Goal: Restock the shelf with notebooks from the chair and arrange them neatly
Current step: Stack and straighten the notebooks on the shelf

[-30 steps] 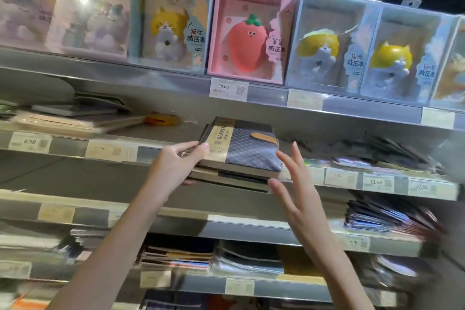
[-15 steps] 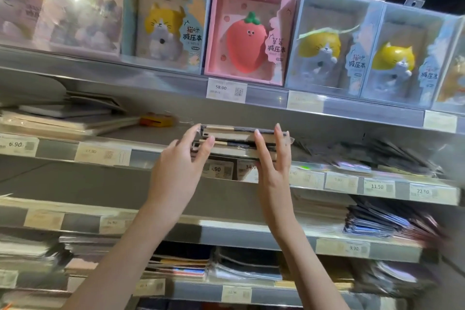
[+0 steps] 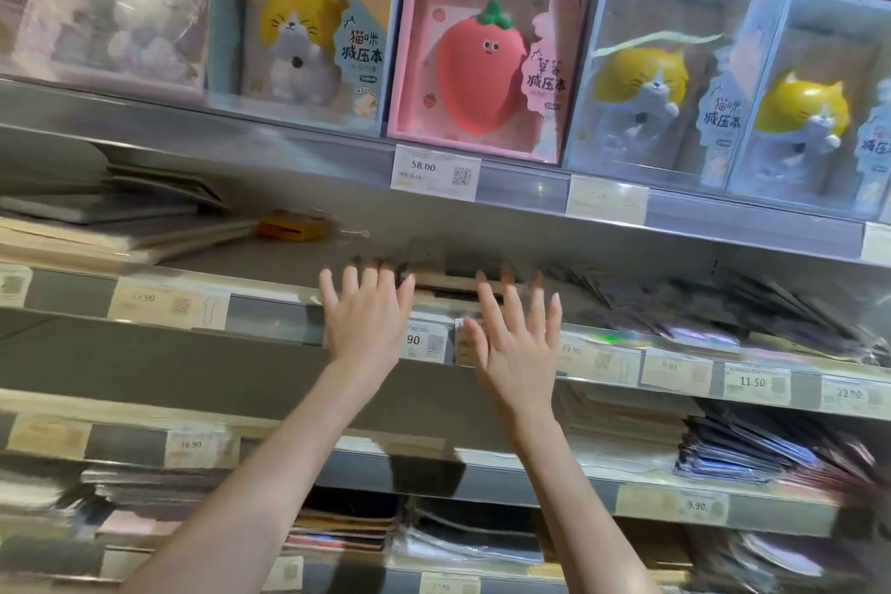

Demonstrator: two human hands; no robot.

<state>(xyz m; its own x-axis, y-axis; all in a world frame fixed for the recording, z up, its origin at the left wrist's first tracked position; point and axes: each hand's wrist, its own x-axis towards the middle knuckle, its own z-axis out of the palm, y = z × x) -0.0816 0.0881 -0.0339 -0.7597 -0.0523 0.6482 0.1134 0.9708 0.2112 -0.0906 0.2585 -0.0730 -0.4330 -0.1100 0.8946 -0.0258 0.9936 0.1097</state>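
Note:
A small stack of dark notebooks with tan bands (image 3: 446, 281) lies flat on the second shelf (image 3: 270, 299), seen edge-on between my hands. My left hand (image 3: 366, 311) is at the stack's left end, fingers straight and spread, the fingertips at the shelf edge. My right hand (image 3: 518, 328) is at the stack's right end, fingers likewise straight and spread. Neither hand grips anything. Motion blur hides whether the fingertips touch the stack.
Boxed cat and strawberry notebooks (image 3: 482, 58) line the top shelf. Flat notebooks (image 3: 96, 227) and a yellow item (image 3: 294, 227) lie on the left of the second shelf, wrapped packs (image 3: 723, 304) on the right. Lower shelves hold more stacks (image 3: 752, 449). Price tags (image 3: 434, 171) run along the shelf edges.
The notebooks went from tilted in my hands onto the shelf and were pushed further in. Both hands have let go and opened with fingers spread.

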